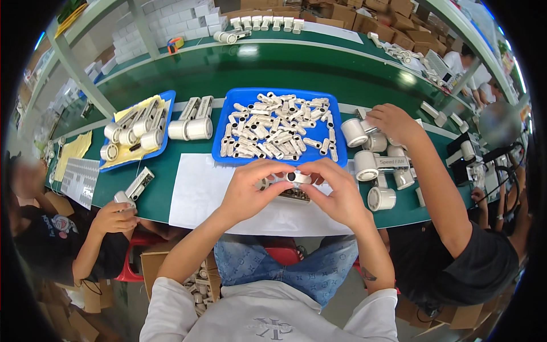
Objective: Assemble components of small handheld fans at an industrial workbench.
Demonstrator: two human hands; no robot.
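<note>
Over the front edge of the table, my left hand (246,191) and my right hand (340,191) meet, fingers closed around a white handheld fan piece (299,178). A round black spot shows on its face, between my thumbs. Just under it, a darker open section (296,195) with small inner parts is visible, partly covered by my fingers. How the two pieces join cannot be made out. Beyond my fingertips stands a blue tray (219,149) piled with small white casing parts (279,128), many with black round spots. White paper (196,194) lies beneath my hands.
To the left, another blue tray (172,102) holds white handheld fans on yellow cloth. Several fans (382,198) lie at right, where a co-worker's hand (393,121) reaches in. A second co-worker's hand (114,216) holds a fan at left. A cardboard box (152,265) sits beside my legs.
</note>
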